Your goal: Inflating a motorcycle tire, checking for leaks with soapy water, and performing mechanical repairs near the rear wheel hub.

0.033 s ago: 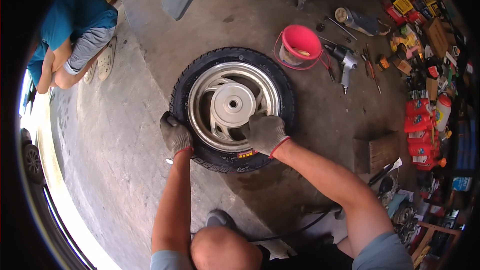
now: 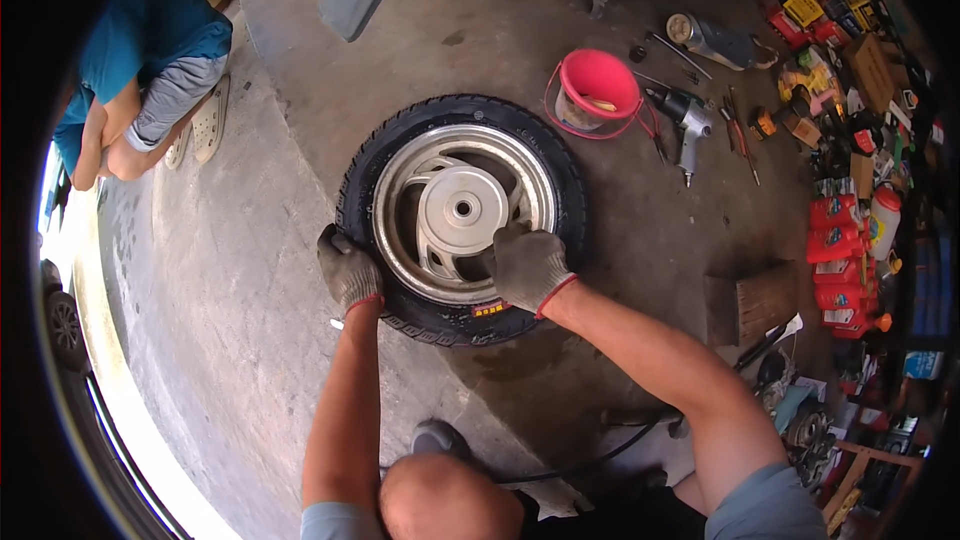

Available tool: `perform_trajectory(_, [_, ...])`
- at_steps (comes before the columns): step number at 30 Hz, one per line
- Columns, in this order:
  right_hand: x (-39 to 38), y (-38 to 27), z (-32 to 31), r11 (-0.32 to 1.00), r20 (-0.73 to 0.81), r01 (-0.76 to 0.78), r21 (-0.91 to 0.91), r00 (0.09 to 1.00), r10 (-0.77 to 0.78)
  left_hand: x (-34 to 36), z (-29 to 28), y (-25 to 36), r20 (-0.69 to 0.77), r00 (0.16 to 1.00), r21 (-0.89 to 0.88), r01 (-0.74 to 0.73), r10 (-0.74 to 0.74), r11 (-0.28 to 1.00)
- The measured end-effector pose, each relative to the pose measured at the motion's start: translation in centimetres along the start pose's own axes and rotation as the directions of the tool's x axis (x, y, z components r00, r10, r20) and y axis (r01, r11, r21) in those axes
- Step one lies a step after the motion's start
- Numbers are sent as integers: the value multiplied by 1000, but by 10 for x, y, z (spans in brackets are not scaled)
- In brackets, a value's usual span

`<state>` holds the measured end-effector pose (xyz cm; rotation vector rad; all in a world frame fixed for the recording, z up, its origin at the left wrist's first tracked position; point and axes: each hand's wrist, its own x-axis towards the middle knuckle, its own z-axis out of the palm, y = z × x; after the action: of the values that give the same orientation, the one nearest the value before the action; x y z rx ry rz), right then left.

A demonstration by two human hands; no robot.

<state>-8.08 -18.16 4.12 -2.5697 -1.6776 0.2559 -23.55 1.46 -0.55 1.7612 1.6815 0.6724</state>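
Concrete floor (image 2: 260, 270) — both hands (image 2: 349, 272) (image 2: 530, 265) on wheel (image 2: 464, 232)

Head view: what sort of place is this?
Probably a vehicle repair workshop, judging by the tyred wheel lying flat, the pistol-shaped power tool and the red containers at right.

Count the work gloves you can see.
2. One glove is on the left hand, at the tire; the other glove is on the right hand, over the silver wheel. More could be hidden in the clutter at right.

The bucket (image 2: 600, 75) stands behind the wheel (image 2: 462, 208), rightward.
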Motion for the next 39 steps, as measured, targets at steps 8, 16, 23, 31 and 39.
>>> perform_trajectory(8, [1, 0, 9, 999, 30, -42, 15, 999, 41, -2, -1, 3, 15, 1000, -39, -4, 5, 999])
perform_trajectory(16, [0, -2, 3, 991, -43, -81, 103, 995, 85, -2, -1, 1, -4, 1000, -24, -26, 26, 999])
perform_trajectory(23, [0, -3, 5, 980, 11, -154, 127, 988, 154, -2, -1, 1, -7, 1000, -24, -22, 22, 999])
perform_trajectory(31, [0, -5, 9, 981, -88, -128, 146, 986, 142, 0, 0, 0, -5, 1000, 0, 10, -10, 1000])
perform_trajectory(39, [0, -8, 3, 971, -52, -166, 172, 983, 177, -2, -2, 0, 0, 1000, -27, -5, 5, 1000])
